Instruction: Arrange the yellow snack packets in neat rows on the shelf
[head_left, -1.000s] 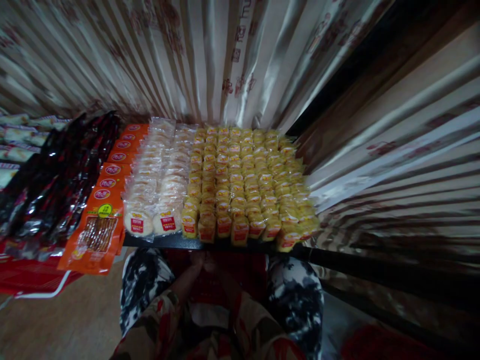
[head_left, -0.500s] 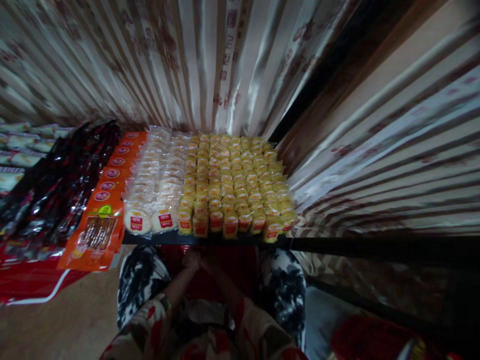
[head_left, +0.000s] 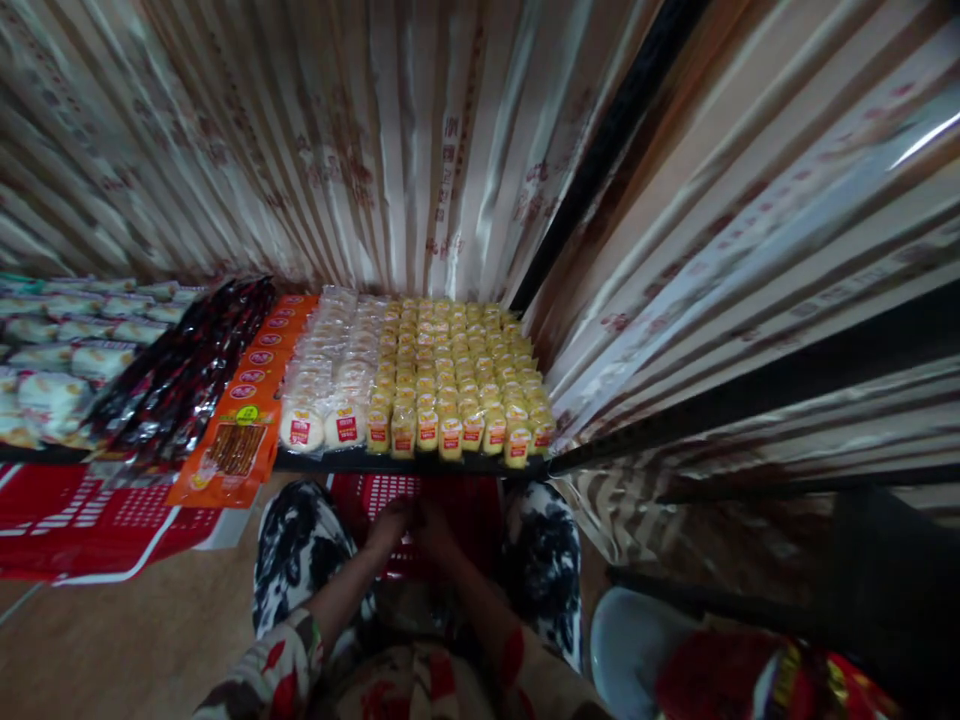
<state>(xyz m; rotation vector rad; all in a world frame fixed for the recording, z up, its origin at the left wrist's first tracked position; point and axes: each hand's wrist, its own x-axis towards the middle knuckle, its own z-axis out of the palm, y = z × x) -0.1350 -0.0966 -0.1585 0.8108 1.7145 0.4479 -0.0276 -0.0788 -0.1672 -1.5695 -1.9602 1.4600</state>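
Note:
My left hand [head_left: 393, 520] and my right hand [head_left: 435, 530] are close together, low between my knees, just below the shelf edge. They are over a red plastic basket [head_left: 484, 505] with a perforated wall. In the dim light their fingers are too dark to make out, so whether they hold anything is unclear. Above them on the shelf stand rows of small yellow wrapped cakes [head_left: 450, 437]. Left of these are two rows of round white wrapped crackers [head_left: 302, 428], then overlapping orange snack packets [head_left: 240, 445].
Dark shiny packets [head_left: 191, 370] and white wrapped rolls [head_left: 105, 360] fill the shelf's left side. A second red basket [head_left: 90, 520] with a white handle is at lower left. Patterned curtains [head_left: 405, 150] and a black post [head_left: 600, 160] enclose the shelf. Red packages [head_left: 720, 670] lie at lower right.
The view has shifted, showing more of the shelf's left side and the packages at lower right. My hands stay together over the basket, whose perforated wall now shows more. The shelf goods look unchanged.

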